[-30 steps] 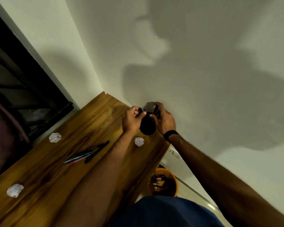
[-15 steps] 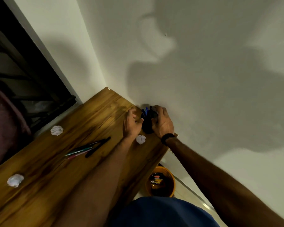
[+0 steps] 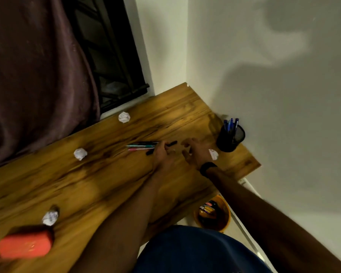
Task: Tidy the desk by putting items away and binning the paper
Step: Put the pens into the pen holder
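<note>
A bundle of coloured pens (image 3: 141, 146) and a black marker (image 3: 172, 143) lie mid-desk. My left hand (image 3: 162, 155) is on their right ends with fingers curled over them; blur hides whether it grips. Beside it, my right hand (image 3: 194, 153) hovers with fingers spread and nothing in it. A black mesh pen holder (image 3: 231, 139) with blue pens stands by the wall at the desk's right end. Crumpled paper balls lie near the window (image 3: 124, 117), left of the pens (image 3: 80, 154), near the front (image 3: 50, 218) and by my right wrist (image 3: 213, 154).
The wooden desk (image 3: 87, 184) fits into a wall corner. An orange bin (image 3: 225, 213) holding wrappers stands on the floor below its right end. A red-orange case (image 3: 26, 246) lies at the front left. A dark curtain (image 3: 34, 75) and window grille are behind.
Both hands have let go of the pen holder, which now stands by the wall, and moved left to the loose pens. The view has swung left and down.
</note>
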The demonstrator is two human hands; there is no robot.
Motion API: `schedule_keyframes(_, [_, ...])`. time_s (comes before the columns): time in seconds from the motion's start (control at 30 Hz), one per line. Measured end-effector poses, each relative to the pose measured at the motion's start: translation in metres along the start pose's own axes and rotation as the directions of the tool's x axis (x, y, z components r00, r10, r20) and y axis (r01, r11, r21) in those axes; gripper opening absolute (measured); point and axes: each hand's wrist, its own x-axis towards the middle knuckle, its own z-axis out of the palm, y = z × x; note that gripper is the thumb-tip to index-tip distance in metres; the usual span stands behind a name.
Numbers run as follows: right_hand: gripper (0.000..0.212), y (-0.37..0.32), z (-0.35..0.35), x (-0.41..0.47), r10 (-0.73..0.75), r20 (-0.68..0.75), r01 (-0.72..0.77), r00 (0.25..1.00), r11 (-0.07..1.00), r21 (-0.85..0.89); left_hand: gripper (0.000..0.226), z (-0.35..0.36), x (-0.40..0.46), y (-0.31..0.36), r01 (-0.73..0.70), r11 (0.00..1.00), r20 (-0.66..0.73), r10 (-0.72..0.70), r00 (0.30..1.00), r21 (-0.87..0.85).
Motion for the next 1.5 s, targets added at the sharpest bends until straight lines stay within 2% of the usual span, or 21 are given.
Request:
schedule_keyframes(0.17, [0.044, -0.015, 0.033, 0.014, -0.009, 0.142, 0.017, 0.990, 0.998, -0.053, 0.027, -0.036, 0.009, -0.043, 0.101, 0.995, -0.125, -0.101, 0.987, -0.007])
schedule_keyframes(0.23, [0.048, -0.022, 0.044, 0.022, -0.056, 0.184, 0.073, 0.981, 0.993, -0.089, 0.023, -0.047, 0.013, -0.056, 0.126, 0.992, -0.194, -0.125, 0.973, -0.007])
schedule_keyframes(0.33, [0.055, -0.036, 0.056, 0.031, -0.111, 0.246, 0.164, 0.963, 0.965, -0.207, 0.029, -0.063, 0.018, -0.070, 0.159, 0.984, -0.261, -0.132, 0.956, 0.085])
schedule_keyframes(0.5, [0.059, -0.049, 0.077, 0.040, -0.052, 0.281, 0.146, 0.958, 0.935, -0.323, 0.038, -0.075, 0.026, -0.089, 0.170, 0.970, -0.206, -0.133, 0.969, 0.172])
schedule_keyframes(0.63, [0.039, -0.048, 0.083, 0.037, -0.043, 0.245, 0.135, 0.969, 0.918, -0.372, 0.043, -0.079, 0.026, -0.090, 0.183, 0.957, -0.191, -0.141, 0.971, 0.226])
schedule_keyframes(0.73, [0.028, -0.042, 0.082, 0.029, -0.061, 0.219, 0.142, 0.974, 0.917, -0.373, 0.042, -0.079, 0.028, -0.094, 0.182, 0.967, -0.198, -0.146, 0.969, 0.177])
schedule_keyframes(0.83, [0.029, -0.033, 0.082, 0.022, -0.113, 0.199, 0.184, 0.973, 0.904, -0.387, 0.046, -0.074, 0.034, -0.104, 0.155, 0.980, -0.122, -0.140, 0.983, 0.125])
schedule_keyframes(0.9, [0.033, -0.028, 0.082, 0.019, -0.113, 0.211, 0.196, 0.971, 0.882, -0.429, 0.045, -0.077, 0.031, -0.095, 0.149, 0.969, -0.066, -0.139, 0.988, 0.196])
schedule_keyframes(1.0, [0.033, -0.023, 0.081, 0.013, -0.099, 0.220, 0.190, 0.971, 0.874, -0.446, 0.038, -0.082, 0.026, -0.084, 0.127, 0.965, -0.090, -0.109, 0.990, 0.230])
schedule_keyframes(1.1, [0.030, -0.022, 0.079, 0.006, -0.088, 0.191, 0.157, 0.978, 0.911, -0.381, 0.033, -0.080, 0.018, -0.090, 0.113, 0.963, -0.123, -0.085, 0.989, 0.246])
schedule_keyframes(1.2, [0.024, -0.027, 0.074, 0.000, -0.064, 0.152, 0.095, 0.986, 0.974, -0.205, 0.025, -0.081, 0.008, -0.089, 0.135, 0.956, -0.152, -0.097, 0.984, 0.262])
schedule_keyframes(1.3, [0.019, -0.029, 0.074, -0.001, -0.080, 0.129, 0.094, 0.988, 0.989, -0.111, 0.046, -0.081, -0.002, -0.081, 0.215, 0.944, -0.200, -0.167, 0.966, 0.251])
schedule_keyframes(1.5, [0.016, -0.026, 0.072, -0.001, -0.020, 0.138, 0.011, 0.990, 0.998, 0.065, 0.039, -0.082, -0.008, -0.070, 0.323, 0.898, -0.183, -0.278, 0.943, 0.299])
